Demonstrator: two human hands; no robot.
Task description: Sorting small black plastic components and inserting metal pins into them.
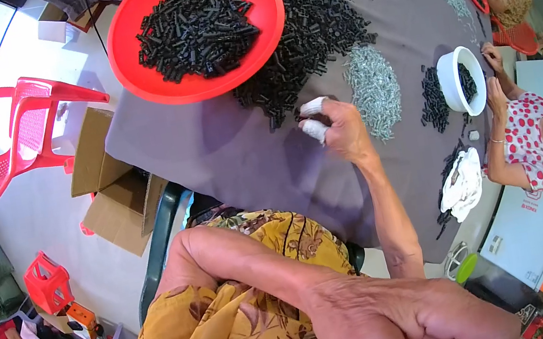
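Observation:
My right hand (346,131) is over the grey-covered table (270,162), with white wraps on two fingertips. Its fingers are closed in a pinch around a small dark piece, which looks like one of the short black plastic tubes. Just beyond it is a large heap of black tubes (311,24). To its right spreads a pile of small shiny clear or silvery pieces (374,89). A red round basin (128,57) holding many black tubes stands at the table's far left. My left hand (416,311) crosses my lap close to the view, back showing; its fingers are out of sight.
A person in a dotted top sits on the right, by a white bowl (451,83) of black tubes and a white cloth (462,185). Another person is farther back. To the left are a red plastic chair (26,136) and an open cardboard box (124,217).

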